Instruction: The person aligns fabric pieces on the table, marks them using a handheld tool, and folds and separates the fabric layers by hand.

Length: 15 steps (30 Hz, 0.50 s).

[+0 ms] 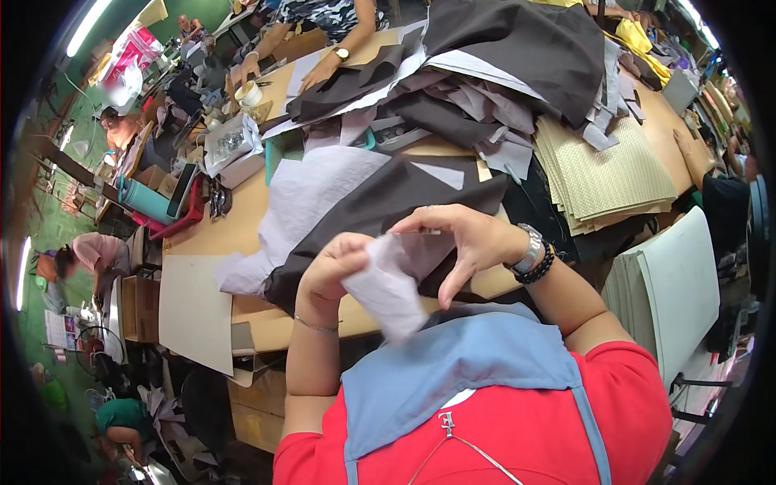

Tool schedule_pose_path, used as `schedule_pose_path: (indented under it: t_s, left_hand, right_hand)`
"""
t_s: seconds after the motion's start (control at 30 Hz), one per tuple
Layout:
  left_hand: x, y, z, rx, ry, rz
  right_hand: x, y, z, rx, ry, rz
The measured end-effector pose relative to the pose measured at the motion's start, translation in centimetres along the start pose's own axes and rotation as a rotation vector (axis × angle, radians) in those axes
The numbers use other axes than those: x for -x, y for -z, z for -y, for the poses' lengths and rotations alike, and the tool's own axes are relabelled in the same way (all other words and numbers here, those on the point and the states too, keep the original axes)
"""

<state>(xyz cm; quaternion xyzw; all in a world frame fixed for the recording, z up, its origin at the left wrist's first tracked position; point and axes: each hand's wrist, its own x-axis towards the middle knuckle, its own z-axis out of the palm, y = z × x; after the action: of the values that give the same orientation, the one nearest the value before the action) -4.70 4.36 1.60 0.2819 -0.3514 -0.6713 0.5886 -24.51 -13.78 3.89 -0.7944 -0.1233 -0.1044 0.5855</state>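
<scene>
My left hand (pixel 338 267) is closed, pinching a small pale lilac cloth piece (pixel 388 297) that hangs in front of my apron, its lower end blurred. My right hand (pixel 478 239) arches over the cloth's other side, thumb apart from the fingers. Its fingertips reach the cloth's top edge; whether they touch it I cannot tell. Beneath both hands, a dark grey fabric panel (pixel 356 212) and a pale lilac panel (pixel 311 190) spread over the table.
Large dark fabric sheets (pixel 517 52) heap at the back. A stack of cream textured sheets (pixel 610 174) lies to the right, above white boards (pixel 671 283). A teal tumbler (pixel 149 200) stands at left. Across the table, a co-worker's hand (pixel 322 71) rests near fabric.
</scene>
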Motion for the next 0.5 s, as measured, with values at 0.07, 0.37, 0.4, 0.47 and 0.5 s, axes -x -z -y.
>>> schedule_pose_path:
  t_s: [0.07,0.37,0.4,0.47,0.5]
  left_hand:
    - [0.1,-0.5,1.0,0.331,-0.179,-0.141]
    - [-3.8,0.1,9.0,0.463,-0.255,-0.215]
    - [-3.7,-0.2,9.4,0.33,-0.195,-0.282]
    - [-4.0,-0.5,9.6,0.19,-0.099,-0.376]
    - [-4.3,-0.7,9.6,0.185,-0.102,-0.377]
  right_hand:
    - [-0.1,-0.1,0.7,-0.245,-0.186,-0.071]
    - [-0.1,-1.2,0.1,0.052,-0.196,-0.398]
    - [0.0,-1.1,-0.4,0.121,-0.127,-0.424]
    - [0.0,-0.7,-1.5,0.26,0.016,-0.476]
    - [0.3,-0.6,-1.5,0.274,-0.031,-0.512]
